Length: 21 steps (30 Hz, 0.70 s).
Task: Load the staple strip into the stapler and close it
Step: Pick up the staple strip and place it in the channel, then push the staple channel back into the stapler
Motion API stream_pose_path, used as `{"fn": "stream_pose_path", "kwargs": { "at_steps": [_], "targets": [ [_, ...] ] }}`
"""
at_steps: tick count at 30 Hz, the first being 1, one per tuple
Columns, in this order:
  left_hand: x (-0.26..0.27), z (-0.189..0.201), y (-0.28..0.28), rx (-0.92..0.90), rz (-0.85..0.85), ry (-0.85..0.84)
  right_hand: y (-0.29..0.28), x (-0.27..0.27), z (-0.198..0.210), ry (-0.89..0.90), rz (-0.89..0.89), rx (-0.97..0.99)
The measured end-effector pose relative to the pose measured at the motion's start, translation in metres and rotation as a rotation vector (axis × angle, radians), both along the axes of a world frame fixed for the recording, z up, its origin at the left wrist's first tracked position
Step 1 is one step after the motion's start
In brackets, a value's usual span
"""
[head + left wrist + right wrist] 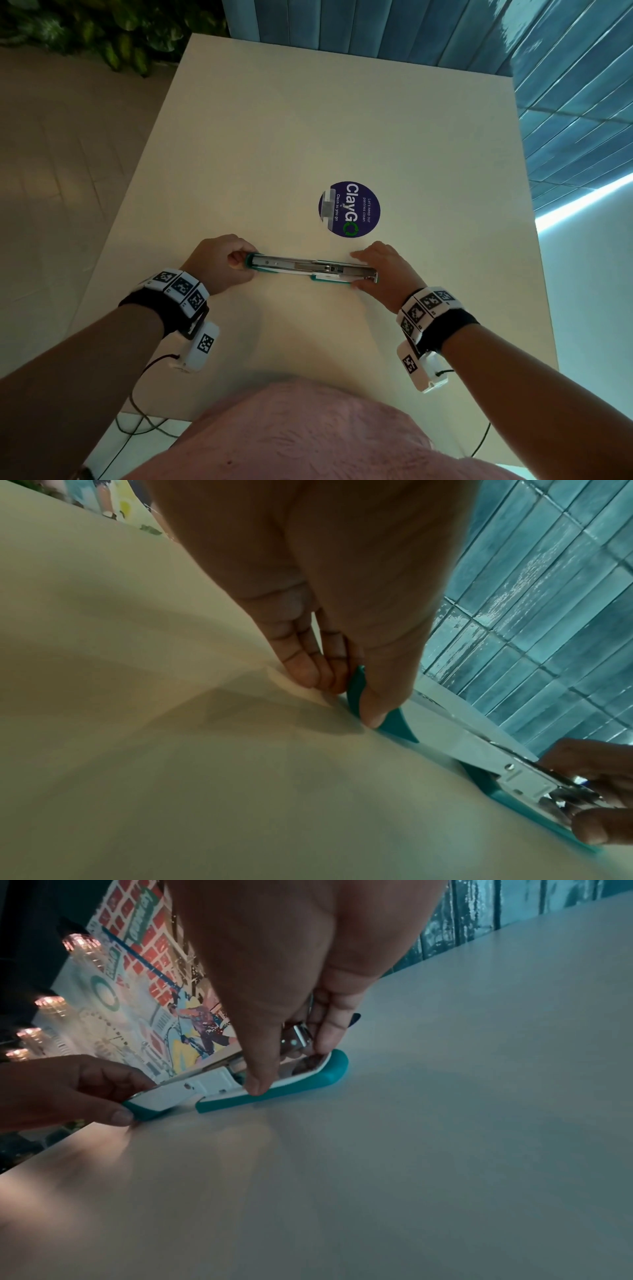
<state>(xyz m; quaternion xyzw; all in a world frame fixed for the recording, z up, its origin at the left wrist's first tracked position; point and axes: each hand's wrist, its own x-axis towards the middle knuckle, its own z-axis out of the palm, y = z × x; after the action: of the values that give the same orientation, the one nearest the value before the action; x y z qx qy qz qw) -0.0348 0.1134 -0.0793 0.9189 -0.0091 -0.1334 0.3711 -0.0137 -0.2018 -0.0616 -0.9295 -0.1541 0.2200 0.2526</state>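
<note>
1. Both hands gripped the stapler (pixel 313 269), which was opened out flat on the white table (pixel 342 120). Left hand (pixel 219 262) pinched the teal tip of the flipped-back lid (pixel 356 688) between thumb and curled fingers. Right hand (pixel 382 270) pinched the base end (pixel 308 1076), thumb on the near edge, fingers on the far side.
2. Location: near the table's front edge, lengthwise left to right, just short of the round purple sticker (pixel 349 209).
3. Handling, my read: rigid metal rail on plastic shells, light, hinged in the middle. It would fold or spring if held by one end only, so hold both ends, or hold the base and swing the lid.
4. Smooth tabletop, so the base could skate under a sideways push. Keep downward pressure on it.
5. Magazine channel (pixel 294 264) faced up. Can't tell whether staples were in it; only metal rail and pusher parts showed.
6. Staple strip: not identifiable loose anywhere in the views. A pale flat thing lay on the sticker (pixel 329 205), too blurred to name.
7. A strip is brittle and snaps at glue lines, so take it by its long sides.
</note>
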Motion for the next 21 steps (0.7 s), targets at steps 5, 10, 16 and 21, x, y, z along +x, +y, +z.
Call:
{"fn": "stream_pose_path", "kwargs": {
  "at_steps": [5,10,16,21],
  "targets": [
    [0.002,0.001,0.001,0.005,-0.009,0.020,-0.014,-0.010,-0.005,-0.040,-0.120,0.077],
    [0.004,0.028,0.003,-0.034,-0.033,-0.035,-0.017,-0.013,-0.007,-0.025,-0.176,0.131],
    [0.014,0.078,-0.046,-0.140,-0.189,-0.191,-0.017,-0.010,-0.009,0.002,-0.159,0.142],
    [0.023,0.066,-0.109,-0.176,-0.360,-0.259,-0.018,-0.011,-0.009,0.003,-0.150,0.150]
  ]
}}
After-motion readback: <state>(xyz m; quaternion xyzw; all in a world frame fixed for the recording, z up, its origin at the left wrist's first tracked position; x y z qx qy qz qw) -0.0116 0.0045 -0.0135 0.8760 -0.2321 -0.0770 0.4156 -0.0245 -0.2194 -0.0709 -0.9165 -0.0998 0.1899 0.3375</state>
